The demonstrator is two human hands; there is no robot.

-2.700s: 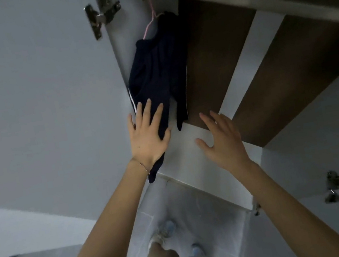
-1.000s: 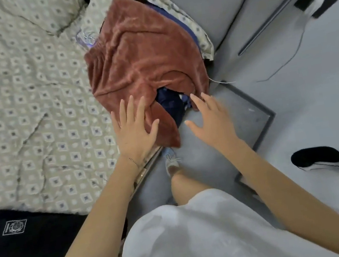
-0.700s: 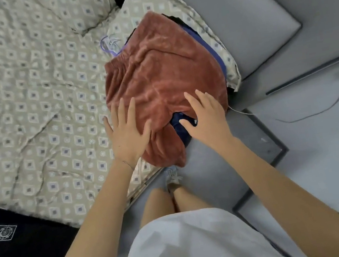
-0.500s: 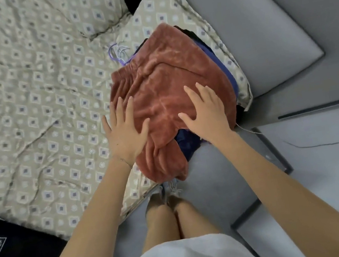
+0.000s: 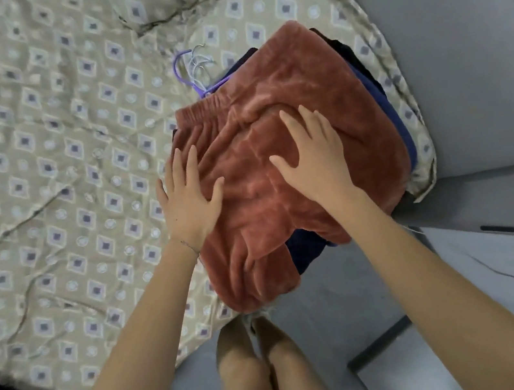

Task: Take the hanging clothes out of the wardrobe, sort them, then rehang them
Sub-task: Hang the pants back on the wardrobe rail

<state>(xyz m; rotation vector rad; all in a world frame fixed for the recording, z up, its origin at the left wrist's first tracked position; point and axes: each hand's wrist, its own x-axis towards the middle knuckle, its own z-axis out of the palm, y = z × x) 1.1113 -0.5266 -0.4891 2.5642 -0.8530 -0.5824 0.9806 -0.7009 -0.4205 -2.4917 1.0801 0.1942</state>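
Both hands on clothes pile [image 5: 291,141], hangers [image 5: 193,69] behind it, bed [image 5: 39,163] beneath, floor [image 5: 321,320] right

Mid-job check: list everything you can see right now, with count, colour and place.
Fleecy rust-brown garment: one, elastic waistband, top of pile at bed's edge.
Dark garments: count unclear, navy and blue, poking out beneath it.
Hanger hooks: one purple, others pale, count unclear, beside the waistband.
Diamond-patterned bedsheet: one, beige, covering bed.
Left hand: one, flat at garment's left edge.
Right hand: one, flat on garment's middle.
Bare legs: two, below the pile.
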